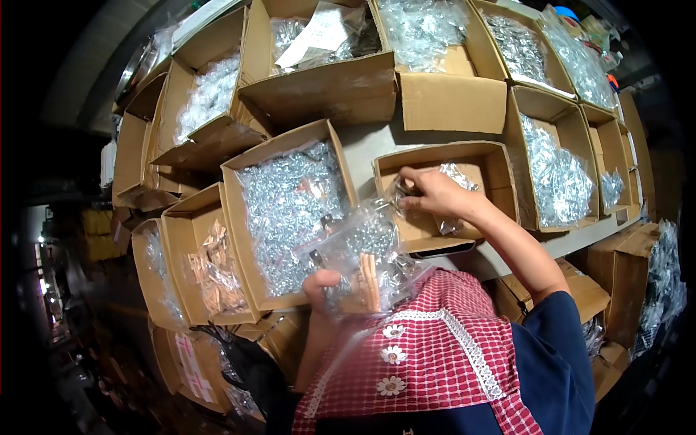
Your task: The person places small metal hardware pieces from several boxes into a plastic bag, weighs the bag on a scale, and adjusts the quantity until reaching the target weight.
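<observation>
My left hand [323,288] grips a clear plastic bag [348,250] in front of my chest, its thumb pressed on the side. Through the film show a few wooden dowels [369,281] and some shiny metal hardware. My right hand [435,196] reaches over a shallow cardboard box [500,163], fingers bent together at its left side. A small shiny clear packet [397,194] appears at those fingertips, beside the bag's upper edge. More shiny packets [458,176] lie in the box, partly hidden behind my hand and wrist.
Left of the bag stands a box full of small metal screws [290,203], then a box with bagged wooden dowels [217,272]. Along the back are boxes of bagged hardware [424,29], one with white paper [312,36]. Another hardware box [558,177] stands right.
</observation>
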The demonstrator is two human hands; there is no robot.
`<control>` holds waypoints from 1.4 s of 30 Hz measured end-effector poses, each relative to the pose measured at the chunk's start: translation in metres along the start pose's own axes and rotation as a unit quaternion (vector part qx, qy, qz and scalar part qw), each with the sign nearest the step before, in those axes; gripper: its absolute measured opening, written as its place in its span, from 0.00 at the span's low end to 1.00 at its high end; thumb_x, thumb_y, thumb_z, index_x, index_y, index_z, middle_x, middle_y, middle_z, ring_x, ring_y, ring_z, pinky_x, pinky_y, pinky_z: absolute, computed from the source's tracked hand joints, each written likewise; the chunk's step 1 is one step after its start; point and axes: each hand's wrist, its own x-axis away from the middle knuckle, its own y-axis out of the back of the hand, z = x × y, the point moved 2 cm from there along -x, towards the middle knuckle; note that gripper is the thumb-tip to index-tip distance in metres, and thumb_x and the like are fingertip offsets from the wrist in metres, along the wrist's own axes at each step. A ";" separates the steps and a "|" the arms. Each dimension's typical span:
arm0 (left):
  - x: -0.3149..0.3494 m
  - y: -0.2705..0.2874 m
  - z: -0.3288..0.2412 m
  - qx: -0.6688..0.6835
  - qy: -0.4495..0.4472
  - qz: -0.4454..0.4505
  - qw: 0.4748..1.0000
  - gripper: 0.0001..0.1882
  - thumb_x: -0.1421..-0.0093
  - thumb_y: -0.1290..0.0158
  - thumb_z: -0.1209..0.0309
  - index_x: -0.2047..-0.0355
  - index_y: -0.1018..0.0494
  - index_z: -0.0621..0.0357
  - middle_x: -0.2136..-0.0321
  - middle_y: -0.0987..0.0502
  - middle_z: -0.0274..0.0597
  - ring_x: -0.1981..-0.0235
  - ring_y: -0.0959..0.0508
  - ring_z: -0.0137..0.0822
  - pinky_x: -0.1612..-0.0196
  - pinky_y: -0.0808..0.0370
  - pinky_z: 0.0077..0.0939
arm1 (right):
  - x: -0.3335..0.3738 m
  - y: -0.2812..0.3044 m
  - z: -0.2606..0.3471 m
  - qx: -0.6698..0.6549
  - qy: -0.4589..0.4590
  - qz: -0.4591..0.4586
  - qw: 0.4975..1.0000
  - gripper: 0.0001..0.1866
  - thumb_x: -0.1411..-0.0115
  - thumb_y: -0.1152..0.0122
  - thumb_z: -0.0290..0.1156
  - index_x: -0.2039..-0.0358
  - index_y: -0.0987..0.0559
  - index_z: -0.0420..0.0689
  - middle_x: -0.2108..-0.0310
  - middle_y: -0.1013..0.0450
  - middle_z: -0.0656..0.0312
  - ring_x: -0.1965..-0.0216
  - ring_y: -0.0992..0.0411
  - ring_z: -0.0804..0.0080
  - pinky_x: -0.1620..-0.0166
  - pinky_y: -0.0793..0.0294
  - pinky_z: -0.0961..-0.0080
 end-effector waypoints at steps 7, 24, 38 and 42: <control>0.001 0.006 -0.003 -0.003 0.003 -0.002 1.000 0.43 0.57 0.56 0.69 0.36 0.49 0.60 0.56 0.30 0.66 0.60 0.23 0.55 0.65 0.17 0.41 | 0.035 0.044 0.007 -0.066 -0.081 0.087 0.991 0.14 0.50 0.37 0.30 0.68 0.23 0.32 0.76 0.25 0.51 0.74 0.26 0.65 0.68 0.29 0.70; -0.013 -0.027 0.007 -0.020 -0.044 0.020 0.999 0.47 0.58 0.53 0.70 0.34 0.51 0.64 0.43 0.37 0.67 0.51 0.26 0.60 0.56 0.18 0.48 | 0.078 0.103 0.027 -0.446 -0.089 -0.136 0.880 0.09 0.42 0.44 0.26 0.63 0.21 0.36 0.74 0.26 0.68 0.77 0.35 0.89 0.77 0.40 0.92; -0.052 -0.088 -0.030 -0.082 -0.049 -0.001 0.995 0.35 0.61 0.53 0.70 0.47 0.33 0.68 0.59 0.23 0.54 0.64 0.20 0.50 0.57 0.18 0.44 | 0.152 0.080 -0.005 -0.426 -0.057 -0.319 0.845 0.10 0.43 0.42 0.26 0.62 0.20 0.35 0.68 0.24 0.63 0.65 0.29 0.79 0.58 0.31 0.81; -0.125 -0.114 -0.070 -0.288 0.052 0.137 0.946 0.12 0.61 0.52 0.70 0.80 0.25 0.68 0.81 0.24 0.46 0.81 0.23 0.36 0.70 0.21 0.27 | 0.178 0.070 -0.013 -0.447 -0.065 -0.341 0.825 0.10 0.43 0.41 0.26 0.63 0.20 0.35 0.68 0.24 0.63 0.67 0.29 0.79 0.59 0.30 0.82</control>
